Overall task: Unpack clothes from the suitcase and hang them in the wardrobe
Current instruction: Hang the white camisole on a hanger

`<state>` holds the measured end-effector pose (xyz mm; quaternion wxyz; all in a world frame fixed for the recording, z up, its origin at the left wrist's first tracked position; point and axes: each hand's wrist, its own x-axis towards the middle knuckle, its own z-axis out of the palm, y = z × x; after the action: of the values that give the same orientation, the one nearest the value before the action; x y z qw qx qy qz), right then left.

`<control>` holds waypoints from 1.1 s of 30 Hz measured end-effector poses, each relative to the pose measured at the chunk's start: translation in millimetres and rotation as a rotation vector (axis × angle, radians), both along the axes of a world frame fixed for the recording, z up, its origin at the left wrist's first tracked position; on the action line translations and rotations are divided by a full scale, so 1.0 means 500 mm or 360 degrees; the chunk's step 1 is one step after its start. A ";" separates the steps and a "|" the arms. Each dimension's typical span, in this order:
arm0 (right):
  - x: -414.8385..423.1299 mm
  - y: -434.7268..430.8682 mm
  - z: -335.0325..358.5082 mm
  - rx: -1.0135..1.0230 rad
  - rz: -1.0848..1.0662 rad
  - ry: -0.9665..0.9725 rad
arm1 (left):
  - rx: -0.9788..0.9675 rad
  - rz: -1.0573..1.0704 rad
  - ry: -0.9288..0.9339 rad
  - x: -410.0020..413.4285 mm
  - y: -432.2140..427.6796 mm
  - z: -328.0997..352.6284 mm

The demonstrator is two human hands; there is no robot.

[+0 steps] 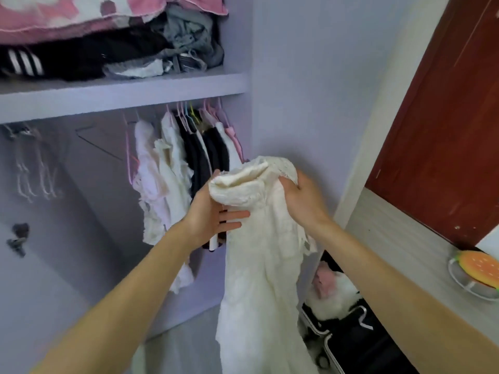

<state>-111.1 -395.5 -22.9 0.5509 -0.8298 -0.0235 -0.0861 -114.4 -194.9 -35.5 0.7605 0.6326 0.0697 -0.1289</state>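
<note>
I hold a cream lace garment (259, 265) up in front of the open lilac wardrobe (121, 93). My left hand (213, 211) supports its bunched top from the left, thumb up against the cloth and fingers stretched out beneath it. My right hand (302, 198) grips the top from the right, fingers curled into the fabric. The rest of the garment hangs down to the floor area. Below right lies the open black suitcase (359, 338) with white and pink clothes (332, 290) in it.
Several white, black and pink clothes (189, 157) hang on pink hangers at the right end of the rail; empty hangers (32, 163) hang at the left. Folded clothes (108, 49) fill the upper shelf. A wooden desk (405, 238) with a burger-shaped item (478, 268) stands right, beside a brown door (445, 117).
</note>
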 end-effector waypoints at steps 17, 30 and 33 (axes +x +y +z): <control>0.073 0.312 0.030 0.0352 0.0310 0.0303 | 0.1409 0.0167 -0.0356 -0.117 0.238 0.040; 0.128 0.322 0.072 0.0320 0.0450 0.0278 | 0.1414 0.0101 -0.0292 -0.077 0.204 0.082; 0.137 0.306 0.073 0.0252 0.0493 0.0249 | 0.1280 0.0420 -0.0431 -0.062 0.199 0.081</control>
<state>-42.3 -242.4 13.3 0.6212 -0.7745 -0.1011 0.0629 -145.6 -95.1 4.8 0.4662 0.8750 0.0942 0.0904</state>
